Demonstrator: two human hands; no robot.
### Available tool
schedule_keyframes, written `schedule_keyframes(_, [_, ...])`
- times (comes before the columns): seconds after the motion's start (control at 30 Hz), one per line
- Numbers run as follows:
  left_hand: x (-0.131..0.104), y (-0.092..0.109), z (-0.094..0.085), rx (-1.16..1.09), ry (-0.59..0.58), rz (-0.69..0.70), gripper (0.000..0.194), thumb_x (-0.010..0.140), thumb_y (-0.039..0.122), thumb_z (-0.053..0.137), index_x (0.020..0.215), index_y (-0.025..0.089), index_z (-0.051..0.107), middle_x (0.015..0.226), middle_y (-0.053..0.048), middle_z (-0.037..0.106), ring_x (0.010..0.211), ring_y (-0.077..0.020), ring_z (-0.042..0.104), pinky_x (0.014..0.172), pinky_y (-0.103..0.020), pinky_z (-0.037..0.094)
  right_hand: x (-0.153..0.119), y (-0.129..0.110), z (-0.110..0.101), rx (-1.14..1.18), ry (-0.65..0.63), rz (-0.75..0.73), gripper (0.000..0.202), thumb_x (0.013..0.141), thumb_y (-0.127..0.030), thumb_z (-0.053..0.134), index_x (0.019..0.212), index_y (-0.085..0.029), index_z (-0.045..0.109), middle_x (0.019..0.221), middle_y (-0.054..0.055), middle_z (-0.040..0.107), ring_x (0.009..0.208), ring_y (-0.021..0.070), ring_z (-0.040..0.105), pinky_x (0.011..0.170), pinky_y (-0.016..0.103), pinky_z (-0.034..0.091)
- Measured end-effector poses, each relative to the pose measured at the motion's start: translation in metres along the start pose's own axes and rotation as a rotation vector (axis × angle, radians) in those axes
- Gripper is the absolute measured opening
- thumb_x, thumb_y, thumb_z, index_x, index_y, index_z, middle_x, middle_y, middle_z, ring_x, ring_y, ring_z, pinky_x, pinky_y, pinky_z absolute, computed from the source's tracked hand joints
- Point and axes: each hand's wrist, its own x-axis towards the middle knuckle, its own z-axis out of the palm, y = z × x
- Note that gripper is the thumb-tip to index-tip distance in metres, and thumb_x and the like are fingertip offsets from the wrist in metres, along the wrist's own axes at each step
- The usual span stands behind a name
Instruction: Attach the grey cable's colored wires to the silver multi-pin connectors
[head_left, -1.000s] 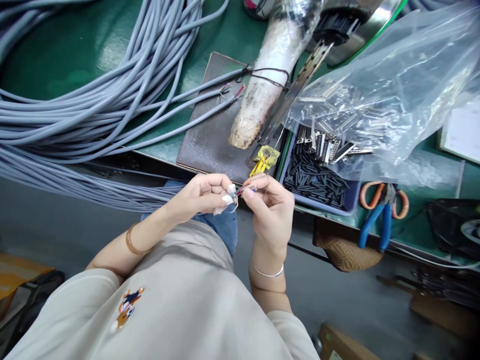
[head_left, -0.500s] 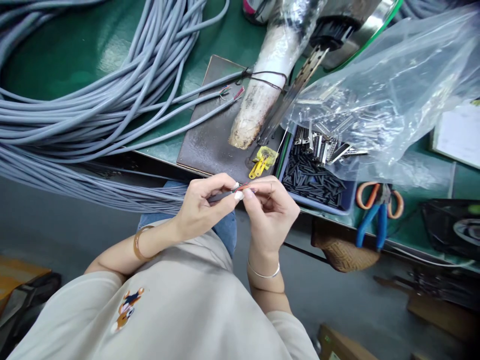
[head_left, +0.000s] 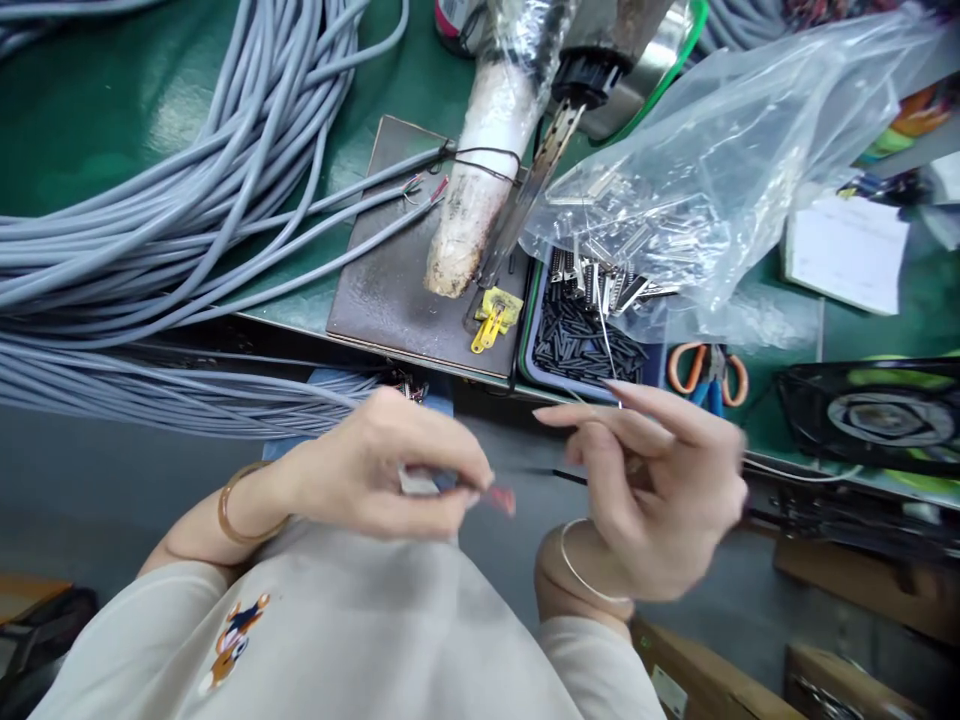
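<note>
My left hand (head_left: 405,465), at the lower middle, pinches the end of a grey cable. Blurred reddish wires (head_left: 501,498) stick out past its fingertips. Over to the right, my right hand (head_left: 660,480) is raised in front of the bench edge, smeared by motion. Its index and middle fingers are stretched out, and I see nothing gripped in it. A thin silvery wire (head_left: 606,335) runs down to those fingers from above; whether they touch it is unclear. Beyond them stands a blue tray (head_left: 592,388) of small black sleeves (head_left: 566,345) and metal connectors (head_left: 592,285).
Grey cables (head_left: 187,240) fill the left side. On a brown board (head_left: 382,300) lie stripped cable ends and yellow pieces (head_left: 489,330) below a wrapped white post (head_left: 472,190). A clear plastic bag (head_left: 720,190), pliers (head_left: 709,375), a notepad (head_left: 847,250) and a black fan (head_left: 862,415) are at right.
My hands have parted. The right let go of the coloured wires and moved right; the left moved down with the cable end. The whole view shifted, so the bench appears further left.
</note>
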Motion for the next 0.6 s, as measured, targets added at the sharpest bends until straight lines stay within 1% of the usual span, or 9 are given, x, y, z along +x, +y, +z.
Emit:
schedule_keyframes(0.03, [-0.001, 0.001, -0.003, -0.07, -0.145, -0.021, 0.019, 0.083, 0.011, 0.063, 0.08, 0.023, 0.077, 0.068, -0.004, 0.074, 0.051, -0.0122, 0.055, 0.051, -0.026, 0.043, 0.004, 0.001, -0.01, -0.097, -0.098, -0.034, 0.023, 0.101, -0.034, 0.057, 0.122, -0.027, 0.063, 0.091, 0.002, 0.08, 0.068, 0.0161, 0.072, 0.063, 0.031, 0.052])
schedule_keyframes(0.07, [-0.002, 0.0, -0.005, -0.154, -0.246, -0.042, 0.019, 0.084, 0.012, 0.064, 0.08, 0.024, 0.078, 0.067, -0.005, 0.073, 0.051, -0.0133, 0.056, 0.05, -0.027, 0.043, 0.009, 0.004, -0.019, -0.213, -0.136, -0.055, 0.016, 0.101, -0.034, 0.06, 0.114, -0.027, 0.065, 0.089, 0.001, 0.079, 0.068, 0.0162, 0.072, 0.063, 0.03, 0.049])
schedule_keyframes(0.1, [-0.002, -0.004, -0.007, -0.239, -0.303, -0.077, 0.016, 0.083, 0.015, 0.066, 0.079, 0.024, 0.079, 0.067, -0.005, 0.073, 0.052, -0.0138, 0.057, 0.05, -0.028, 0.043, 0.014, 0.009, -0.025, -0.348, -0.114, -0.061, 0.011, 0.1, -0.036, 0.063, 0.103, -0.026, 0.067, 0.083, 0.0, 0.078, 0.067, 0.0165, 0.07, 0.062, 0.03, 0.045])
schedule_keyframes(0.13, [-0.002, -0.01, -0.007, -0.328, -0.286, -0.111, 0.01, 0.081, 0.017, 0.071, 0.077, 0.023, 0.078, 0.065, -0.005, 0.072, 0.051, -0.0137, 0.057, 0.048, -0.027, 0.042, 0.02, 0.016, -0.028, -0.479, -0.062, -0.049, 0.015, 0.099, -0.039, 0.064, 0.095, -0.025, 0.067, 0.077, 0.0, 0.075, 0.065, 0.0171, 0.067, 0.06, 0.031, 0.041])
schedule_keyframes(0.2, [0.0, -0.025, -0.007, -0.506, -0.071, -0.204, 0.007, 0.075, 0.022, 0.078, 0.07, 0.019, 0.074, 0.062, -0.005, 0.069, 0.05, -0.0121, 0.055, 0.048, -0.025, 0.041, 0.034, 0.035, -0.026, -0.652, 0.075, 0.01, 0.021, 0.098, -0.041, 0.063, 0.087, -0.024, 0.065, 0.072, 0.002, 0.069, 0.063, 0.0181, 0.06, 0.061, 0.033, 0.034])
schedule_keyframes(0.27, [0.003, -0.039, -0.005, -0.711, 0.223, -0.284, 0.019, 0.069, 0.027, 0.083, 0.063, 0.017, 0.066, 0.051, 0.002, 0.057, 0.043, -0.0065, 0.042, 0.042, -0.02, 0.032, 0.05, 0.056, -0.017, -0.689, 0.193, 0.029, 0.02, 0.098, -0.037, 0.06, 0.085, -0.023, 0.064, 0.071, 0.002, 0.064, 0.065, 0.0191, 0.056, 0.064, 0.033, 0.033])
schedule_keyframes(0.33, [0.005, -0.048, -0.005, -0.866, 0.378, -0.343, 0.025, 0.066, 0.026, 0.083, 0.061, 0.017, 0.061, 0.046, 0.007, 0.045, 0.039, -0.0032, 0.031, 0.04, -0.017, 0.026, 0.068, 0.074, -0.005, -0.638, 0.252, 0.037, 0.016, 0.097, -0.033, 0.058, 0.086, -0.022, 0.063, 0.074, 0.003, 0.061, 0.07, 0.0201, 0.055, 0.069, 0.034, 0.037])
schedule_keyframes(0.43, [0.007, -0.052, -0.006, -0.916, 0.453, -0.392, 0.024, 0.064, 0.024, 0.082, 0.062, 0.017, 0.06, 0.045, 0.009, 0.038, 0.037, -0.0024, 0.027, 0.039, -0.016, 0.023, 0.091, 0.09, 0.008, -0.584, 0.259, 0.041, 0.013, 0.097, -0.029, 0.055, 0.089, -0.021, 0.062, 0.08, 0.004, 0.061, 0.074, 0.0207, 0.056, 0.074, 0.035, 0.041])
schedule_keyframes(0.6, [0.005, -0.049, -0.008, -0.888, 0.467, -0.394, 0.023, 0.063, 0.022, 0.081, 0.063, 0.016, 0.06, 0.049, 0.008, 0.041, 0.038, -0.0021, 0.029, 0.04, -0.016, 0.023, 0.11, 0.086, 0.011, -0.67, 0.081, 0.045, 0.009, 0.096, -0.023, 0.053, 0.093, -0.021, 0.061, 0.096, 0.008, 0.065, 0.083, 0.0215, 0.057, 0.076, 0.035, 0.04])
